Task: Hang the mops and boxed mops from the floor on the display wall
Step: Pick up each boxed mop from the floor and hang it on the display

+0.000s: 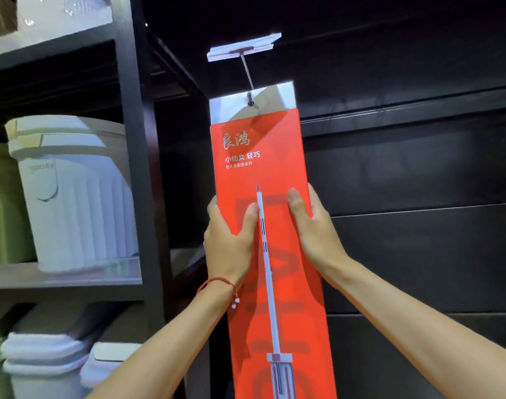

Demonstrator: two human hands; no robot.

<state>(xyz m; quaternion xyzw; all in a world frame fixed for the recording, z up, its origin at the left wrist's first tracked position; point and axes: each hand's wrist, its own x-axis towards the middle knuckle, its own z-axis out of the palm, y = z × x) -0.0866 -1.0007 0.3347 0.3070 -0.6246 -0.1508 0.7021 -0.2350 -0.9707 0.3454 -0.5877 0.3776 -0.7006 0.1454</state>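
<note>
A tall red mop box (274, 168) with a white top flap stands upright against the black display wall (418, 168). A metal hook (249, 79) with a white price-tag holder passes through the hole in the flap. My left hand (228, 243) grips the box's left edge, thumb across the front. On the right edge, my right hand (312, 228) grips the box at the same height, thumb on the front. The bottom of the box runs out of view.
A dark shelf unit (136, 168) stands just left of the box, holding white and green plastic bins (73, 191) and stacked lidded containers (44, 358). The slat wall continues to the right of the box.
</note>
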